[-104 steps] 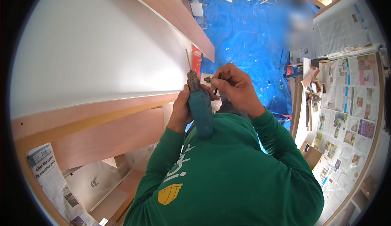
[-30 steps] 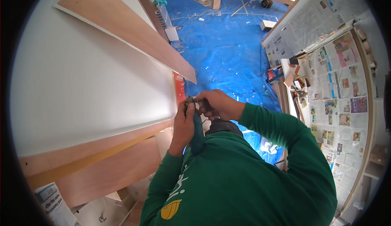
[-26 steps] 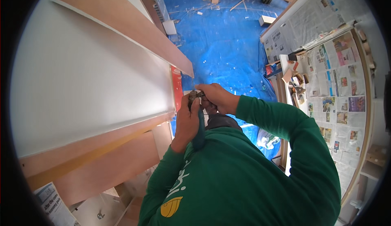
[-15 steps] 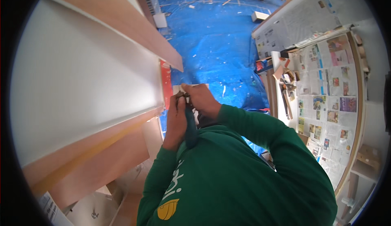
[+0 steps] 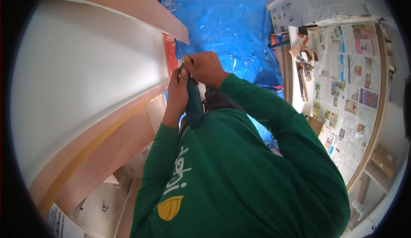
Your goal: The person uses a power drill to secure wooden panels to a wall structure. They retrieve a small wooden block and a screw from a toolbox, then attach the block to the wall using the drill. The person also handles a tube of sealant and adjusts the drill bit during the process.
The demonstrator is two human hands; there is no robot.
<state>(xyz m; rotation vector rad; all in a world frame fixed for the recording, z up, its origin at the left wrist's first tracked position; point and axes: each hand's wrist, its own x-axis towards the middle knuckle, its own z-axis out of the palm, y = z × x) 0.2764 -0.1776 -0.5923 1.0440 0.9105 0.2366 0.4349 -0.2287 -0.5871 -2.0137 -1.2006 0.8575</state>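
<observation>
A dark teal tool with a long rounded body (image 5: 195, 109) sits in front of my stomach, its thick end toward me. My left hand (image 5: 176, 94) is closed around its far part, the thumb pointing away from me. My right hand (image 5: 206, 68) is closed over the far end, its fingers bent in a pinch right beside the left fingertips. Whatever small part the right fingers grip is hidden by the fingers. The tool's exact kind cannot be made out. Green sleeves cover both my forearms.
On my left stands a large white panel (image 5: 98, 49) with wooden edge boards (image 5: 124, 6). A blue sheet (image 5: 231, 23) with white specks covers the floor ahead. To the right, a newspaper-covered surface (image 5: 342, 92) adjoins a white ledge with pliers-like hand tools (image 5: 302, 81) and small pieces.
The view has tilted, so my hands and the teal tool now sit higher in it. The right fingers have shifted slightly at the tool's far end; both hands stay together.
</observation>
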